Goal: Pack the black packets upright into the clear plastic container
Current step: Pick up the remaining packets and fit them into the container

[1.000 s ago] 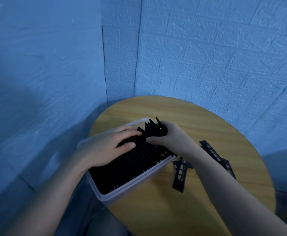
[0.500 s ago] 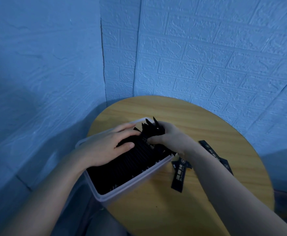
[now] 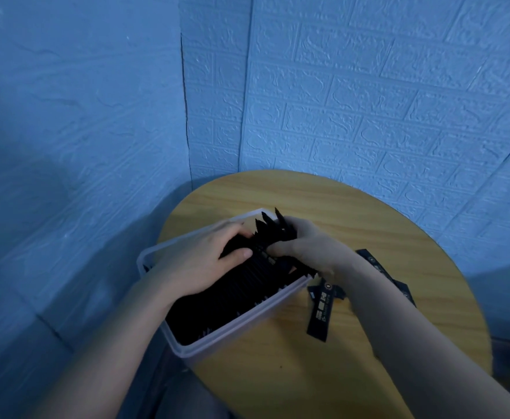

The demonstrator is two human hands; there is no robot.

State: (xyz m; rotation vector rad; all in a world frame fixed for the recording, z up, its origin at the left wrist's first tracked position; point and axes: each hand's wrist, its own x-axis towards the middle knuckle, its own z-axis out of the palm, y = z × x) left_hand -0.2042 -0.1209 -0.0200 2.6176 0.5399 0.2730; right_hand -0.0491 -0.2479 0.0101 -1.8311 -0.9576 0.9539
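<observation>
A clear plastic container (image 3: 247, 322) sits on the left edge of a round wooden table (image 3: 353, 219), packed with upright black packets (image 3: 232, 303). My right hand (image 3: 305, 246) grips a bunch of black packets (image 3: 273, 229) at the container's far end; their tips fan out above the rim. My left hand (image 3: 199, 258) rests on the packed row just left of that bunch, fingers curved over the packet tops, thumb alongside. Loose black packets (image 3: 321, 309) lie flat on the table right of the container, with more loose packets (image 3: 380, 267) partly hidden behind my right forearm.
Blue textured walls (image 3: 368, 101) meet in a corner right behind the table. The container overhangs the table's left edge, above a dark floor (image 3: 181, 397). Bare wood shows at the table's far side and near its front edge.
Both hands have stayed at the container's far end. The left fingers have drawn in slightly toward the bunch held by the right hand; the loose packets on the table have not moved.
</observation>
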